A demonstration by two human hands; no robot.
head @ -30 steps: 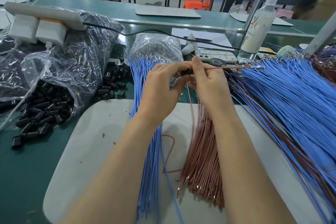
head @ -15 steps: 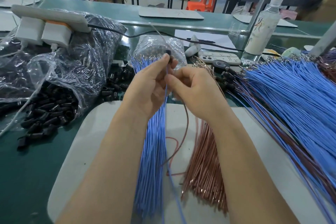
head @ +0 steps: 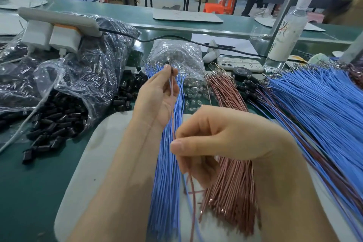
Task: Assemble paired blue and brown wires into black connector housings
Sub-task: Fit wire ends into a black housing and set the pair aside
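Observation:
My left hand (head: 157, 96) pinches the top end of a thin wire pair (head: 172, 116), one brown and one blue, with a small metal tip showing above the fingertips. My right hand (head: 222, 139) is closed around the same pair lower down, and the loose ends hang below it over the white mat (head: 110, 143). A bundle of blue wires (head: 167, 192) lies under my left wrist. A bundle of brown wires (head: 231, 186) lies under my right hand. Loose black connector housings (head: 57, 122) spill from a plastic bag at the left.
A big fan of assembled blue and brown wires (head: 322, 104) covers the right side. A clear bag of metal parts (head: 182, 59), a phone (head: 239, 65) and a white bottle (head: 284, 35) stand behind. A power strip (head: 57, 19) rests on black bags at the left.
My right hand has slid down the wire pair toward me, while my left hand stays up holding its top end. One second ago both hands were together, with the right holding a brown wire.

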